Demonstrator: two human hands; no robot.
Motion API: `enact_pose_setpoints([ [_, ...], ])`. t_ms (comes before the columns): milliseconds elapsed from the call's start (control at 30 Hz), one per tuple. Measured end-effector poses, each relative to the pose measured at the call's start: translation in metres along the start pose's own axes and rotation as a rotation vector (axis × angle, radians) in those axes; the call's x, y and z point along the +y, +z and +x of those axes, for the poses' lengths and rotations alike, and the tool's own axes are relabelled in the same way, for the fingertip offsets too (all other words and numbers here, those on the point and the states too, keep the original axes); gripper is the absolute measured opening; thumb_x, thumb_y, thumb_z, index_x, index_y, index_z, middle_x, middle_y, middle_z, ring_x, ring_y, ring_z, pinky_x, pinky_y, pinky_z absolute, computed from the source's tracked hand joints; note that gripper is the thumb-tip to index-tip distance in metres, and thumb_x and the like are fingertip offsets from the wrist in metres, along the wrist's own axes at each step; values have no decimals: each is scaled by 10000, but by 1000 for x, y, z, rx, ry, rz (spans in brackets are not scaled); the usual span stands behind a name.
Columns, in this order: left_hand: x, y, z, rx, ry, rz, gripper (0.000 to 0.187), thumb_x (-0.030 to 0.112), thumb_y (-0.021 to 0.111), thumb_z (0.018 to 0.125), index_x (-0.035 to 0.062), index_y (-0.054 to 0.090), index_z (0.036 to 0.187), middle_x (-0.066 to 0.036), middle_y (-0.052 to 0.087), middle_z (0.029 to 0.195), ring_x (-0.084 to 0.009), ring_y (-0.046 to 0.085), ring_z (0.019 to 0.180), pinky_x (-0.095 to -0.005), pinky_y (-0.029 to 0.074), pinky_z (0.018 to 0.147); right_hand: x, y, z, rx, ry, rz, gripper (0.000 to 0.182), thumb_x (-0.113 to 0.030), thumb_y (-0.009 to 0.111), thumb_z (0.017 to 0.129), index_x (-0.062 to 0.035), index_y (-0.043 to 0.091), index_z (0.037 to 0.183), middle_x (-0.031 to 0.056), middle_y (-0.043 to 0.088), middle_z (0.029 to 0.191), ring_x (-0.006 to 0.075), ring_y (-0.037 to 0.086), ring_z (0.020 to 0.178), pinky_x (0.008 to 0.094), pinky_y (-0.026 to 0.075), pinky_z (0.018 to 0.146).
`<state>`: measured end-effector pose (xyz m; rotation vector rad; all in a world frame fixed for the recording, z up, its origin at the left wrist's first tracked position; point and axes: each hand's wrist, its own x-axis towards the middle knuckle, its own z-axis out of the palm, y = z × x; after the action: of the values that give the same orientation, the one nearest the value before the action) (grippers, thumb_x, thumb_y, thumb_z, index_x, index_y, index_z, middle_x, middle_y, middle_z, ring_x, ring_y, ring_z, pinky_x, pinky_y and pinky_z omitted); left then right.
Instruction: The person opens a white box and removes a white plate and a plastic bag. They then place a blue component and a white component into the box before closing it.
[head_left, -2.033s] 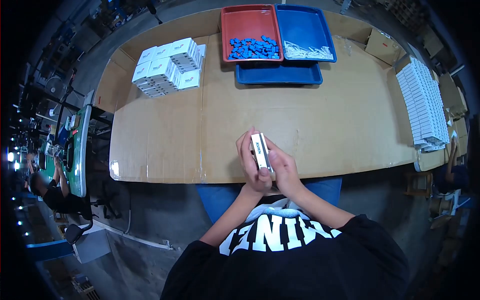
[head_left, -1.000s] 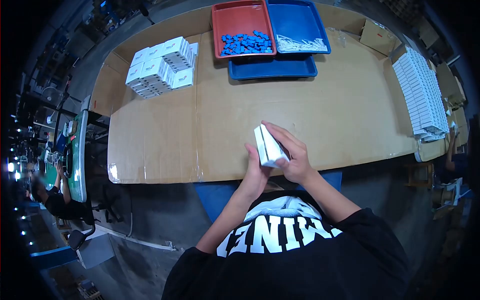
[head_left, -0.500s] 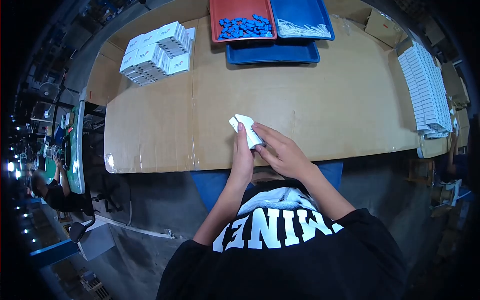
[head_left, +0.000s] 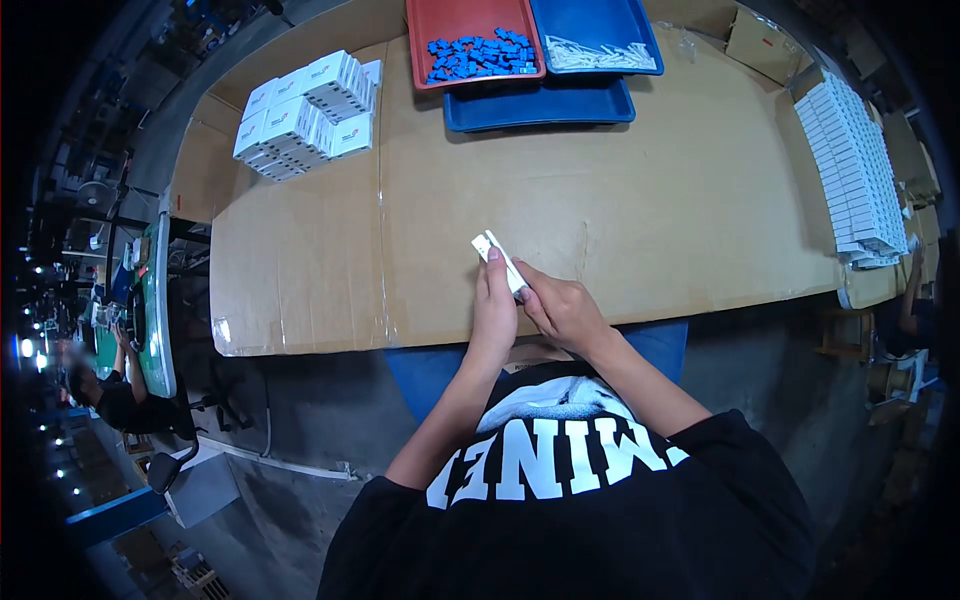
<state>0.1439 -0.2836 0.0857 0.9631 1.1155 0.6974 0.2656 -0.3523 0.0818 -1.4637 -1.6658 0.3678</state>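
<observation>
Between my two hands, above the near part of the table, is a small white box-shaped piece (head_left: 505, 268), tilted, with a narrow face turned up. My left hand (head_left: 496, 308) is closed on its left side, the thumb lying along it near the upper end. From the right, my right hand (head_left: 567, 312) grips the lower end with bent fingers and thumb. Part of the piece is hidden behind my fingers, and I cannot make out its exact kind.
Cardboard covers the table (head_left: 300, 250). White printed boxes (head_left: 300, 120) are stacked at the back left. A red tray (head_left: 420, 75) holds blue parts; a blue tray (head_left: 650, 60) holds white pieces, above another blue tray (head_left: 540, 112). White pieces form a tall stack (head_left: 850, 170) at right. A person (head_left: 125, 390) sits far left.
The white piece has turned so that its narrow side shows more and its broad face less. My right hand has shifted slightly down and curled more. The view has moved a little.
</observation>
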Motion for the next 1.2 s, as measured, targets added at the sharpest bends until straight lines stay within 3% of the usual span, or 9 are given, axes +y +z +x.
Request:
enact_pose_setpoints([
  [167,-1,2,-2,-29,17,30,562,521,359,1109,13,595,1159,-74,611,956,-164,579,880,-308,476,805,4,3,-4,34,-47,-60,377,-137,599,1009,91,596,1310,232,733,988,336,724,710,406,598,638],
  [600,-11,-11,-1,-115,11,-47,548,506,374,1111,5,598,1114,-58,600,952,-142,565,891,-286,470,843,-12,0,-12,21,22,-35,371,-114,538,1047,61,601,1368,225,719,978,326,723,779,389,583,712],
  [700,-19,-22,6,-129,-47,-109,541,459,401,1113,-24,569,1288,-57,587,1005,-148,553,906,-292,474,865,-17,-8,-6,-23,72,98,388,-186,536,1069,35,595,1383,232,705,1138,313,717,983,382,576,858],
  [767,-26,-30,7,-150,215,-58,542,330,453,1104,-14,415,1521,-104,583,1182,-175,572,1051,-311,480,939,-17,-13,-5,-34,91,204,403,-236,542,1079,29,593,1378,233,691,1246,301,703,1103,377,564,939],
  [800,-5,-33,-6,-238,228,-31,764,158,573,1003,44,187,1652,-178,504,1397,-245,542,1261,-366,447,1084,-17,-16,-6,-71,348,376,424,-272,533,1089,20,584,1393,205,678,1282,267,675,1149,372,544,976],
  [900,5,-32,-20,-255,577,233,945,88,667,864,70,156,1659,-234,431,1504,-326,470,1400,-440,369,1192,-22,-21,0,-69,742,741,490,-378,529,1098,4,572,1404,133,663,1296,201,637,1170,356,537,981],
  [933,9,-34,-23,-297,578,282,1060,162,732,844,82,73,1671,-219,398,1527,-333,400,1460,-462,261,1248,-27,-25,4,-104,775,795,489,-379,552,1089,6,577,1389,136,663,1273,203,640,1163,356,541,973],
  [1067,11,-29,-28,-311,671,299,1082,162,720,792,48,87,1662,-242,331,1587,-364,419,1442,-475,311,1234,-39,-31,14,-98,732,868,478,-279,696,1014,39,572,1349,170,645,1284,196,632,1182,355,534,997],
  [1200,17,-26,-26,-309,597,-45,974,499,583,967,63,63,1666,-199,312,1618,-329,389,1468,-449,314,1219,-47,-17,13,50,468,930,534,-175,771,944,29,555,1387,197,561,1443,254,549,1356,392,455,1134],
])
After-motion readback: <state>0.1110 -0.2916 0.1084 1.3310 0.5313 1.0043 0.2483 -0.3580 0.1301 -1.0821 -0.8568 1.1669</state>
